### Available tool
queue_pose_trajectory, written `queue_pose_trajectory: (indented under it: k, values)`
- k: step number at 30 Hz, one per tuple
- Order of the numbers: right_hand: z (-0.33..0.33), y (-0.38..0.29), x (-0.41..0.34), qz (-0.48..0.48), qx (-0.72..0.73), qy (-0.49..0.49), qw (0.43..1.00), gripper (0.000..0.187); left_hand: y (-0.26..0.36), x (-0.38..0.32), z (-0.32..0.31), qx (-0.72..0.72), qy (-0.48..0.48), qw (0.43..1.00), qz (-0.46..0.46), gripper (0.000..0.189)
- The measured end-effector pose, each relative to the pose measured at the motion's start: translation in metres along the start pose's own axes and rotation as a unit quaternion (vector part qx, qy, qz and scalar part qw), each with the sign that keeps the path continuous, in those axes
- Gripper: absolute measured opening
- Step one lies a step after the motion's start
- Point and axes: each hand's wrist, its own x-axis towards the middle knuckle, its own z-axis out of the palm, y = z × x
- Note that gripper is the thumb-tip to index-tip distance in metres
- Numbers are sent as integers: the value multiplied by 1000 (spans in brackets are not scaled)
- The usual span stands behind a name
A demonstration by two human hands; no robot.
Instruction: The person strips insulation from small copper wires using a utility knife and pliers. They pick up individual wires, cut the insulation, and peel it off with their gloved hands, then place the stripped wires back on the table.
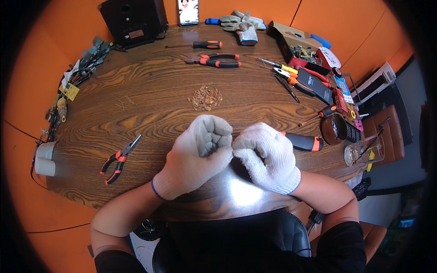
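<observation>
My left hand (201, 153), in a white knit work glove, is cupped with its fingers curled above the wood-grain table (160, 99). My right hand (268, 155), gloved alike, has its thumb and forefinger drawn together. The fingertips of both meet in front of me; anything pinched between them is too small or hidden to make out. Just beyond lies a small heap of copper-coloured wire scraps (206, 98). Long-nose pliers (122, 158) with red and black handles rest left of my left hand. Partly behind my right hand is a black and orange tool handle (304, 141).
Diagonal cutters (218, 61) and a screwdriver (205, 44) lie farther back. Along the right are combination pliers (293, 81), an open box of circuit boards (304, 53), a brown cup (334, 129) and a glass (364, 153). Electronic scraps (85, 63) line the left edge.
</observation>
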Motion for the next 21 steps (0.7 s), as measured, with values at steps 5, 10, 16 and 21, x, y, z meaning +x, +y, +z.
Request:
queue_pose_trajectory:
  k: [5, 10, 16, 21]
  values:
    - [-6, 11, 6, -125, -45, -14, 991, 25, 5, 6, -3, -121, -34, 984, -129, 34]
    - [-9, 9, 6, -122, -38, -32, 991, 22, 5, 5, -6, -121, -55, 985, -107, 33]
    - [4, -7, 0, 60, 50, 15, 997, 10, 0, -2, 4, 34, 7, 998, 61, 25]
    - [5, -12, -5, 302, 269, -21, 914, 18, 5, 3, -5, 307, -13, 923, 232, 39]
